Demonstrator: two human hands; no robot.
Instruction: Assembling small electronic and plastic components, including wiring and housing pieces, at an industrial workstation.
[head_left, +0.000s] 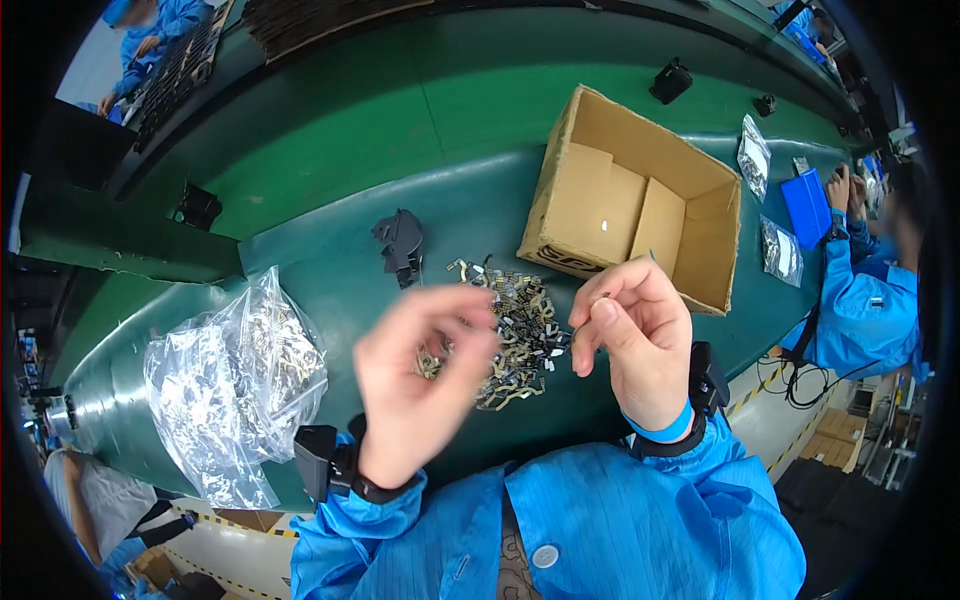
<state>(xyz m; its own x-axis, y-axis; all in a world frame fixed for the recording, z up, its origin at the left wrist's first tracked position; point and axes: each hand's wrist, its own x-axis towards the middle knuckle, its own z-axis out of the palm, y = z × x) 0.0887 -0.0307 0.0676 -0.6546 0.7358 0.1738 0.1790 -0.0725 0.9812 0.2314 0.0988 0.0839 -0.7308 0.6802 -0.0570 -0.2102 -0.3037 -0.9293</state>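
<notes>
- The right hand [640, 340] is raised above the belt, thumb and forefinger pinched narrow on a tiny dark metal piece [603, 296]; the other fingers curl in behind it.
- The left hand [420, 365] is smeared with motion blur. Its fingers look loosely spread toward the right hand, but I cannot tell whether it holds anything.
- Directly beneath and between both hands lies a loose heap of small metal parts [515, 335], brassy and dark, on the green conveyor belt [330, 270].
- Beyond the right hand, just past the heap, stands an open cardboard box [640, 200]; its floor appears bare.
- Beyond the left hand, near the heap's far edge, sits a dark plastic part [400, 243].
- Well out to the left of the left hand lies a crumpled clear plastic bag [230, 385] with more such parts inside.
- Far to the right of the right hand, a co-worker's blue sleeve [860, 300] and a blue tray [806, 205] with small foil bags [754, 155] beside it.
- Risk, as I judge it: the grip is only a fingertip pinch on a very small piece, so a knock from the fast-moving left hand could flick it down into the heap, where it would be hard to tell from the others.
</notes>
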